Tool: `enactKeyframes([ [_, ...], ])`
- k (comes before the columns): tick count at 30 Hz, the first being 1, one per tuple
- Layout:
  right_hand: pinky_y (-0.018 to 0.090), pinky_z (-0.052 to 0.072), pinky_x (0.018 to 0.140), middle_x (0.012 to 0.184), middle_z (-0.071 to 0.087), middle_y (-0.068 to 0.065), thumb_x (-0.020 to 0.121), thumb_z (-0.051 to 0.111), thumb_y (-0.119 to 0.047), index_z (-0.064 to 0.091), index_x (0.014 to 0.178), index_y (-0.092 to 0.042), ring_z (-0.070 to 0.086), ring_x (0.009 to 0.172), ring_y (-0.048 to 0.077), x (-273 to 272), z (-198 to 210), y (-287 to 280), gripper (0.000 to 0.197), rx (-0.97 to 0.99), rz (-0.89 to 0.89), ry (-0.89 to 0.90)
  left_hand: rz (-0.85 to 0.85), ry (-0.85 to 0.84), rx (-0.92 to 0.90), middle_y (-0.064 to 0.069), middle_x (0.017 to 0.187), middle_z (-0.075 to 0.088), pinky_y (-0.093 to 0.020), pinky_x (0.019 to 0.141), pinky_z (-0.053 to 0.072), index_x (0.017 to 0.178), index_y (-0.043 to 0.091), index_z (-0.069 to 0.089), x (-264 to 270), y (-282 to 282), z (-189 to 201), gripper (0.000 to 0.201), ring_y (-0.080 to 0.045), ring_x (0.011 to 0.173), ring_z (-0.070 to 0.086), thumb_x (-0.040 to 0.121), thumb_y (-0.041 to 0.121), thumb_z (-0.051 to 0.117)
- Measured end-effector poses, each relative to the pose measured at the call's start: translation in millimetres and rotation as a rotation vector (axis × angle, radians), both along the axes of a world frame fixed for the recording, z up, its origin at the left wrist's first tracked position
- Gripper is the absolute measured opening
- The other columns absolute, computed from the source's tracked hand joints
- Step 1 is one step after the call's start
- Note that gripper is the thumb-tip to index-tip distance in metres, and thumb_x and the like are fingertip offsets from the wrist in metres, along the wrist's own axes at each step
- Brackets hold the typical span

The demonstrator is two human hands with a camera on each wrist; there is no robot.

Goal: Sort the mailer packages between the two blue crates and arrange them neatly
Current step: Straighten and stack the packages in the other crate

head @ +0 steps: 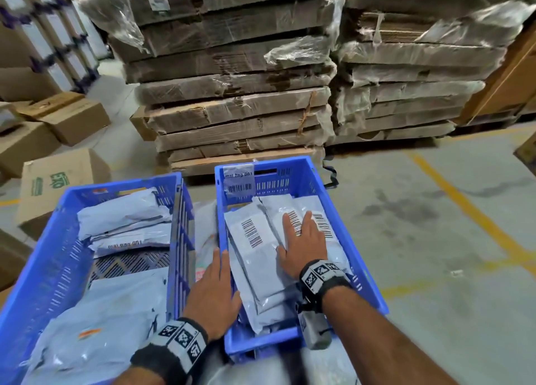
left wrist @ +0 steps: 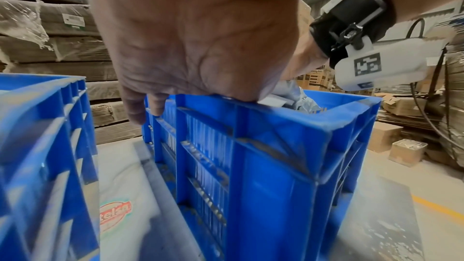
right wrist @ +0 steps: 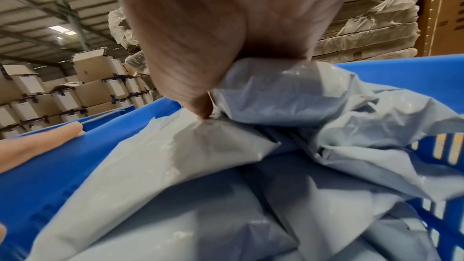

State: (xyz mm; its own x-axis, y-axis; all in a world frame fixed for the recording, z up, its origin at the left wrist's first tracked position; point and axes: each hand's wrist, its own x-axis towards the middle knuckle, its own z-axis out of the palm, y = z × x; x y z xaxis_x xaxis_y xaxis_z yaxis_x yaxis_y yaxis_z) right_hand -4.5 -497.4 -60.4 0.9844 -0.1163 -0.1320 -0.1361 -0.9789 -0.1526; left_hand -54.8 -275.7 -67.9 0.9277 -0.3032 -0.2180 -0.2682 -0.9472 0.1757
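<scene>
Two blue crates stand side by side on the floor. The right crate (head: 298, 178) holds several grey mailers, the left one with a barcode label (head: 252, 239). My right hand (head: 301, 239) lies flat on these mailers, fingers straight; in the right wrist view its palm (right wrist: 226, 27) presses the grey plastic (right wrist: 175, 166). My left hand (head: 216, 286) rests on that crate's left rim with straight fingers. In the left wrist view the left palm (left wrist: 200, 47) sits on the rim (left wrist: 263, 110). The left crate (head: 124, 183) holds folded mailers (head: 124, 216) and a large one (head: 95, 326).
Tall stacks of plastic-wrapped flat cardboard (head: 237, 94) stand right behind the crates. Cardboard boxes (head: 58, 181) sit to the left. A mailer with a round logo (left wrist: 118, 211) lies between the crates. Grey floor with yellow lines (head: 464, 204) stretches to the right.
</scene>
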Motion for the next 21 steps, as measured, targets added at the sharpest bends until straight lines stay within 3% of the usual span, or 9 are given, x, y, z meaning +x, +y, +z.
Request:
enactKeyframes([
  [3, 0.055, 0.007, 0.121, 0.162, -0.014, 0.026, 0.097, 0.044, -0.052, -0.001, 0.159, -0.027, -0.002, 0.151, 0.039, 3, 3, 0, 0.081, 0.012, 0.023, 0.027, 0.018, -0.006, -0.014, -0.015, 0.168, -0.012, -0.034, 0.113, 0.037, 0.158, 0.003, -0.011, -3, 0, 0, 0.087, -0.026, 0.153, 0.02, 0.093, 0.045, 0.028],
  [5, 0.055, 0.005, 0.121, 0.162, -0.013, 0.026, 0.097, 0.042, -0.054, -0.002, 0.159, -0.026, -0.003, 0.152, 0.038, 7, 9, 1, 0.082, 0.018, 0.052, -0.015, 0.033, -0.013, -0.015, -0.017, 0.168, -0.006, -0.036, 0.115, 0.035, 0.159, 0.001, -0.005, -4, -2, 1, 0.088, -0.026, 0.153, 0.022, 0.087, 0.044, 0.022],
  [7, 0.055, 0.007, 0.121, 0.163, -0.008, 0.024, 0.097, 0.041, -0.054, 0.001, 0.159, -0.026, 0.001, 0.152, 0.037, 12, 18, 5, 0.08, 0.021, 0.113, -0.124, 0.054, -0.016, 0.004, -0.017, 0.168, -0.008, -0.037, 0.116, 0.032, 0.159, 0.003, -0.008, -7, -5, 4, 0.085, -0.028, 0.151, 0.025, 0.094, 0.045, 0.027],
  [9, 0.055, 0.009, 0.121, 0.164, -0.003, 0.023, 0.097, 0.041, -0.052, 0.007, 0.16, -0.027, 0.003, 0.152, 0.036, 16, 26, 14, 0.075, 0.06, 0.198, -0.22, 0.071, -0.034, 0.002, -0.019, 0.168, -0.006, -0.039, 0.113, 0.035, 0.16, 0.005, -0.004, -9, -6, 4, 0.083, -0.032, 0.147, 0.032, 0.1, 0.048, 0.034],
  [12, 0.053, 0.01, 0.121, 0.164, 0.001, 0.021, 0.098, 0.044, -0.05, 0.013, 0.159, -0.027, 0.005, 0.152, 0.036, 23, 35, 37, 0.073, 0.135, 0.305, -0.26, 0.103, -0.088, -0.087, -0.023, 0.165, 0.015, -0.044, 0.103, 0.047, 0.16, 0.006, 0.018, -12, 4, 12, 0.084, -0.039, 0.137, 0.047, 0.094, 0.056, 0.027],
  [18, 0.054, 0.014, 0.12, 0.164, 0.004, 0.023, 0.092, 0.037, -0.054, 0.022, 0.158, -0.026, 0.011, 0.151, 0.038, 38, 47, 106, 0.074, 0.216, 0.47, -0.311, 0.216, -0.128, -0.09, -0.018, 0.168, -0.001, -0.042, 0.113, 0.039, 0.161, 0.011, 0.004, 10, 78, 50, 0.09, -0.034, 0.147, 0.031, 0.09, 0.065, 0.013],
  [21, 0.056, 0.017, 0.12, 0.163, 0.007, 0.025, 0.091, 0.036, -0.055, 0.021, 0.158, -0.027, 0.013, 0.15, 0.039, 47, 48, 142, 0.074, 0.208, 0.524, -0.312, 0.315, -0.152, -0.055, -0.018, 0.168, -0.003, -0.044, 0.112, 0.035, 0.162, 0.012, 0.005, 20, 136, 59, 0.084, -0.036, 0.147, 0.032, 0.099, 0.061, 0.03],
])
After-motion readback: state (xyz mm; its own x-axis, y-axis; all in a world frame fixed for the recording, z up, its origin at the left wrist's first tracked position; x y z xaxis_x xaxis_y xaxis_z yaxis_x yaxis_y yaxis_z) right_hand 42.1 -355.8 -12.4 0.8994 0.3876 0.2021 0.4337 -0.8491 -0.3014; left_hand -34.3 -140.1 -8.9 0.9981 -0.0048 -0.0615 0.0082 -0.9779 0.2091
